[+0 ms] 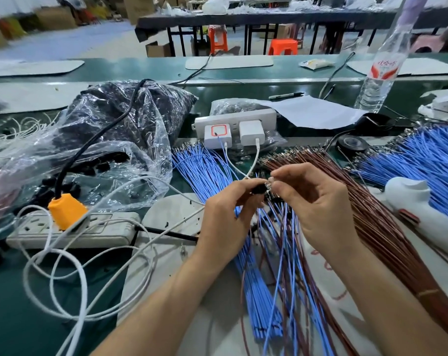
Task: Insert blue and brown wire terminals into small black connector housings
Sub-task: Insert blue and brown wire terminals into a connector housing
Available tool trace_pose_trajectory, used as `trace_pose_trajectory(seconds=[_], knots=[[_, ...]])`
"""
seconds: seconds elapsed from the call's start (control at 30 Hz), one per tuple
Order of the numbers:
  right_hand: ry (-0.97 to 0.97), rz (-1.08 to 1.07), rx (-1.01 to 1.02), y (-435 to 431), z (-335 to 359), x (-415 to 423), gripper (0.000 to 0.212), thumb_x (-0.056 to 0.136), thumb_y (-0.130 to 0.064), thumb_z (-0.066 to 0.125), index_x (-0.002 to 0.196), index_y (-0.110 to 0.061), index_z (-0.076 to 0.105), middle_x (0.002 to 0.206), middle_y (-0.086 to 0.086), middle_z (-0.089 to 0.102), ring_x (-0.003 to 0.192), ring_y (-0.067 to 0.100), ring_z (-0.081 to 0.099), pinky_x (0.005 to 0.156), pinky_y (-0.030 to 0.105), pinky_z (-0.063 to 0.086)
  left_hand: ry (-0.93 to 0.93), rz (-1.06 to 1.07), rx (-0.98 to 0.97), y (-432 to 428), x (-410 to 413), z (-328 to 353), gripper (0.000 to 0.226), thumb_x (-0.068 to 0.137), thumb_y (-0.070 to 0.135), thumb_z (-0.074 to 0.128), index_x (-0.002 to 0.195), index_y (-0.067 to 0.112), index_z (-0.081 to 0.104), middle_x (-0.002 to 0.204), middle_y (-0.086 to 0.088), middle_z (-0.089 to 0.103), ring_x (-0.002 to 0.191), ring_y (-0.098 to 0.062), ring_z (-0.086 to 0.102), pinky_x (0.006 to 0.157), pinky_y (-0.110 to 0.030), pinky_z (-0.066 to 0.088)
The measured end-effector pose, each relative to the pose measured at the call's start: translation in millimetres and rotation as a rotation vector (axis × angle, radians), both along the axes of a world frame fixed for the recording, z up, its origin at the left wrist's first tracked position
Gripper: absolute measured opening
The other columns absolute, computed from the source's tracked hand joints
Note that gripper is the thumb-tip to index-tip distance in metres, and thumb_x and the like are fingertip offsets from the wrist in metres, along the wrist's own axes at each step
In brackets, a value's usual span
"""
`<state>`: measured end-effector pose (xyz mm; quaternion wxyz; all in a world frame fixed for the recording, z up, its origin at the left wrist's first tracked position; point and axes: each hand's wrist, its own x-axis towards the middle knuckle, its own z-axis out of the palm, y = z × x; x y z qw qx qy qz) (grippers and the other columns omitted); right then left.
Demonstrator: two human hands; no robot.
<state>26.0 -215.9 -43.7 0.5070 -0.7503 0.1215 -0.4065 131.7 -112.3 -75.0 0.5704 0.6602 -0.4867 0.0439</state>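
Note:
My left hand (225,217) pinches a small black connector housing (259,188) between thumb and fingers. My right hand (318,201) pinches a wire terminal (270,181) right against the housing; the wire's colour at the fingertips is hard to tell. Finished blue and brown wires (284,227) hang down below both hands. A bundle of blue wires (207,170) lies under my left hand. A bundle of brown wires (371,211) fans out under my right hand. Loose black housings (94,165) sit in a clear plastic bag at the left.
A white power strip (71,231) with an orange plug (66,211) and white cables lies at the left. A second strip with two chargers (233,129) stands behind. Black tape roll (352,143), more blue wires (423,160), a water bottle (382,73) and a white object (423,214) are at the right.

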Motion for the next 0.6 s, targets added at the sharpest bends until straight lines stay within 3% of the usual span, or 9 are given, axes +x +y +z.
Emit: trace_pose_trajectory(seconds=[0.13, 0.23, 0.3, 0.37, 0.43, 0.6], knots=[[0.011, 0.015, -0.075, 0, 0, -2, 0.03, 0.084, 0.004, 0.067, 0.092, -0.025, 0.067, 0.087, -0.011, 0.071, 0.081, 0.002, 0.066, 0.075, 0.01, 0.048, -0.01, -0.022, 0.011, 0, 0, 3, 0.026, 0.089, 0.003, 0.063, 0.115, 0.006, 0.066, 0.094, 0.004, 0.067, 0.079, -0.002, 0.062, 0.077, -0.018, 0.051], [0.045, -0.009, -0.209, -1, 2, -3, 0.027, 0.084, 0.003, 0.067, 0.094, -0.022, 0.068, 0.088, -0.01, 0.07, 0.085, 0.006, 0.066, 0.079, 0.015, 0.05, -0.076, -0.008, 0.034, 1, -2, 4, 0.029, 0.09, 0.007, 0.061, 0.119, 0.006, 0.065, 0.09, 0.003, 0.065, 0.08, -0.009, 0.058, 0.075, -0.016, 0.047], [0.059, -0.019, -0.264, -2, 4, -5, 0.023, 0.084, 0.002, 0.068, 0.095, -0.018, 0.069, 0.091, -0.007, 0.07, 0.087, 0.009, 0.067, 0.081, 0.019, 0.052, -0.075, 0.037, 0.042, 2, -3, 5, 0.029, 0.09, 0.014, 0.061, 0.119, 0.012, 0.064, 0.085, 0.015, 0.059, 0.082, -0.013, 0.055, 0.077, -0.009, 0.041], [0.069, -0.004, -0.215, -3, 6, -7, 0.023, 0.084, 0.002, 0.068, 0.093, -0.019, 0.069, 0.09, -0.007, 0.071, 0.086, 0.009, 0.067, 0.08, 0.018, 0.052, -0.031, 0.053, 0.021, 2, -4, 7, 0.02, 0.09, 0.021, 0.059, 0.109, 0.017, 0.064, 0.085, 0.026, 0.052, 0.087, -0.014, 0.057, 0.08, -0.007, 0.039], [0.09, 0.015, -0.122, -3, 9, -8, 0.026, 0.082, 0.003, 0.069, 0.09, -0.022, 0.07, 0.084, -0.007, 0.073, 0.082, 0.005, 0.068, 0.076, 0.013, 0.05, 0.007, 0.0, 0.018, 2, -4, 8, 0.011, 0.091, 0.024, 0.058, 0.101, 0.023, 0.061, 0.084, 0.024, 0.056, 0.088, -0.012, 0.06, 0.082, -0.014, 0.045], [0.084, 0.126, 0.191, -9, 14, -10, 0.016, 0.075, -0.001, 0.07, 0.084, -0.014, 0.072, 0.076, -0.003, 0.074, 0.07, 0.006, 0.069, 0.07, 0.013, 0.053, 0.131, -0.139, 0.031, 3, -1, 6, 0.006, 0.089, 0.021, 0.062, 0.095, 0.02, 0.06, 0.071, 0.018, 0.063, 0.066, 0.005, 0.06, 0.066, -0.012, 0.046]])
